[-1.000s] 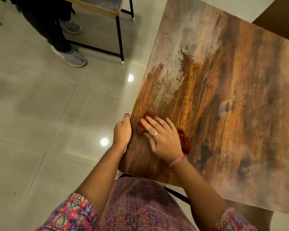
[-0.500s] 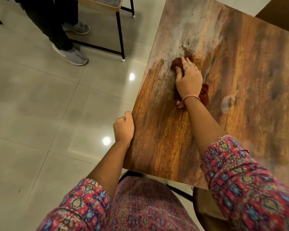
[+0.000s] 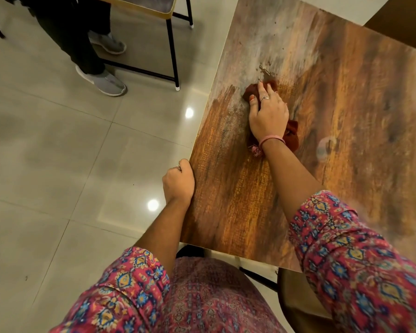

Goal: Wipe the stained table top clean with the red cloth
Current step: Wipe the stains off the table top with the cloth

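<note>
The right hand (image 3: 268, 114) presses flat on the red cloth (image 3: 292, 135); the grey stain (image 3: 262, 44) lies just beyond the fingertips, toward the table (image 3: 346, 164) far-left edge. The left hand (image 3: 178, 181) grips the left edge.

Wood-grain table top (image 3: 262, 212), soft red cloth (image 3: 292, 134), glossy tiled floor (image 3: 58, 152).

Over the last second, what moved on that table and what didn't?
The right hand slid the red cloth away from the near left edge of the table, up toward the grey smear farther along; most of that travel came early, and it has barely shifted since. It presses the cloth flat throughout. The left hand stayed gripping the table's left edge.
</note>
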